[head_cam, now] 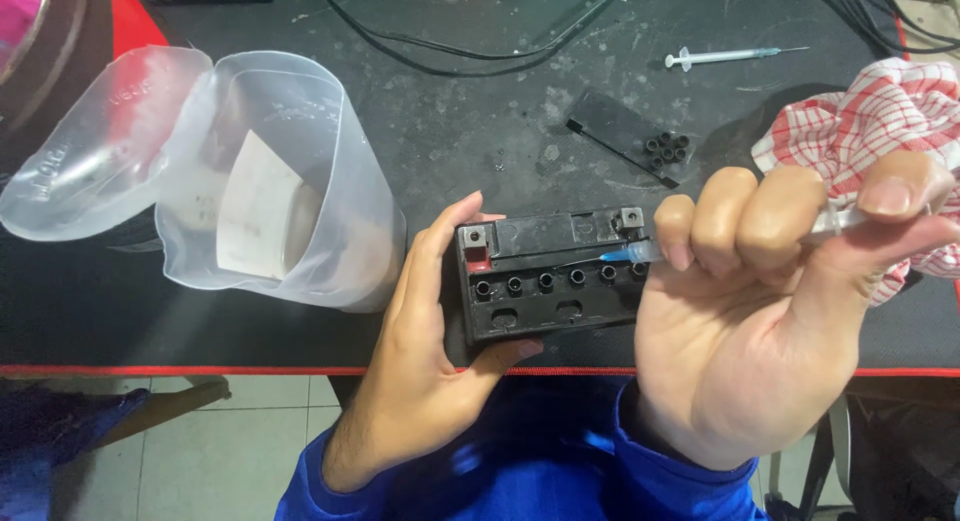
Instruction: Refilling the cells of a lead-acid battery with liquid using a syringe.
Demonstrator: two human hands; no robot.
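Head view looks down on a black work mat with a red edge, spread over the table, and the biggest thing on it is a clear plastic jug lying on its side at the left, its mouth toward the camera. At the right edge lies a crumpled red-and-white checked cloth. Near the front edge of the mat, in the middle, sits a small black battery with a row of six open filler holes along its top. The left hand cups the battery's left end, fingers wrapped up along its side and the thumb pressed at its near corner, so the grip is loosely closed around it. The right hand is curled tight around a syringe, thumb on the plunger end, the blue needle hub pointing left over the battery's right-hand holes. Behind the battery lies a flat black cover strip with a cluster of small black caps resting on it. Farther back, well apart, a second syringe lies on the mat, near black cables.
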